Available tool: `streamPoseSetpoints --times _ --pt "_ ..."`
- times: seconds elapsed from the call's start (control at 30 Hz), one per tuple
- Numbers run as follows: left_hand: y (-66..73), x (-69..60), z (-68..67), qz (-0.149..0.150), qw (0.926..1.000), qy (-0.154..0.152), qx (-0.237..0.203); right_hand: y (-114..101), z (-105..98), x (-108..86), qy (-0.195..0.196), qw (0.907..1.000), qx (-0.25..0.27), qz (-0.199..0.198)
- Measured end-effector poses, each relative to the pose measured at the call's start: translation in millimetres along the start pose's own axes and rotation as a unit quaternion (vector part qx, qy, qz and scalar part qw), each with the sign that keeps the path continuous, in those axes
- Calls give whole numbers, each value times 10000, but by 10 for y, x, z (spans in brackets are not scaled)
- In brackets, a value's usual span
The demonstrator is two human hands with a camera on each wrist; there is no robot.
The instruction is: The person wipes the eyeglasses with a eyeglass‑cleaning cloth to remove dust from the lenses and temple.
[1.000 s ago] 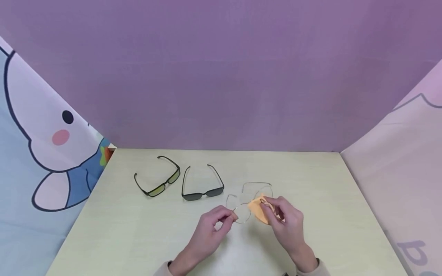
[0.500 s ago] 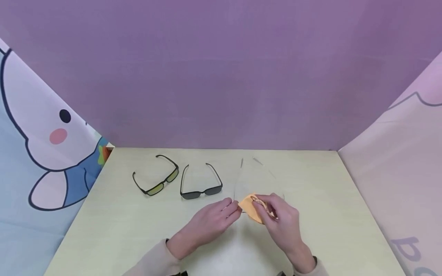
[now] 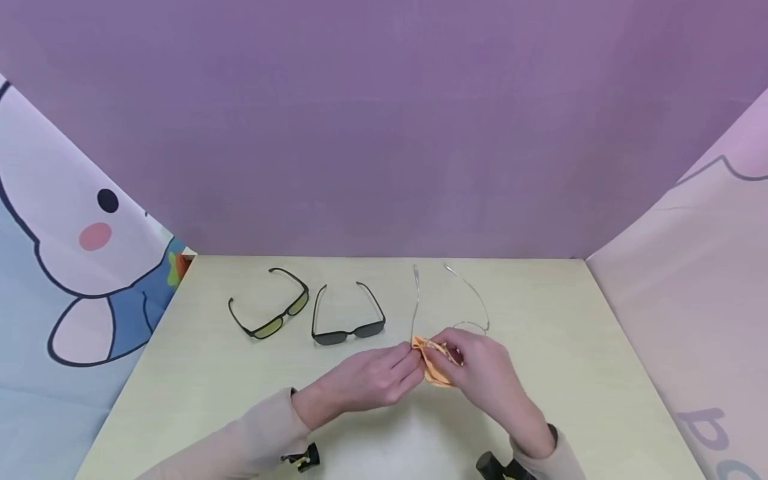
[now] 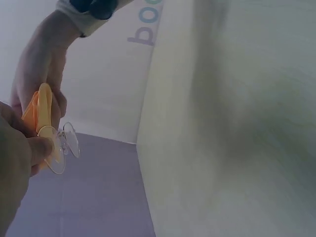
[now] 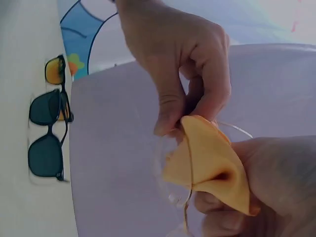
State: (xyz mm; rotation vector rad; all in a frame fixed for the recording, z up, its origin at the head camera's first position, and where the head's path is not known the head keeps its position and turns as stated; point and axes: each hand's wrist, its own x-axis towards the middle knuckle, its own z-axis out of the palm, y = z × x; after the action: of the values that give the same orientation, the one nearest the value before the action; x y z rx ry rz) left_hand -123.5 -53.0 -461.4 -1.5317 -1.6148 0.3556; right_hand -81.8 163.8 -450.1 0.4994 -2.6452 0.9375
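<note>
Thin wire-rimmed glasses with clear lenses [image 4: 73, 140] are held above the table, their temples pointing away from me in the head view. My left hand [image 3: 375, 377] pinches them at the left side of the frame. Bunched in my right hand [image 3: 489, 370] is a folded orange cloth [image 3: 437, 375], gripped between thumb and fingers. The cloth lies against the lens nearest my left hand, and the fingertips of both hands nearly meet there. In the head view, cloth and hands cover most of the front of the frame.
Left of my hands, black sunglasses with dark lenses [image 3: 369, 330] stand on the pale table [image 3: 570, 373]. Farther left are black-framed glasses with yellow-green lenses [image 3: 270, 328]. A purple wall [image 3: 384, 133] rises behind the table, and printed cloths hang at both sides.
My left hand has shifted its hold on the wire-rimmed glasses, whose temples have swung to point away. The cloth in my right hand has moved left onto the lens.
</note>
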Motion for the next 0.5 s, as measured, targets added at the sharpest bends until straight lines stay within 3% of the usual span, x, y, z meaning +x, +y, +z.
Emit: streamPoseSetpoints --times 0.13,0.33,0.5 --pt "-72 24 -19 261 9996 8 56 -23 -52 113 -614 9981 33 65" --pt "-142 23 -17 388 9992 124 -52 65 -29 229 -738 9970 -150 187" --pt "-196 18 -3 476 9985 240 -104 77 -8 255 -1041 9916 715 269"
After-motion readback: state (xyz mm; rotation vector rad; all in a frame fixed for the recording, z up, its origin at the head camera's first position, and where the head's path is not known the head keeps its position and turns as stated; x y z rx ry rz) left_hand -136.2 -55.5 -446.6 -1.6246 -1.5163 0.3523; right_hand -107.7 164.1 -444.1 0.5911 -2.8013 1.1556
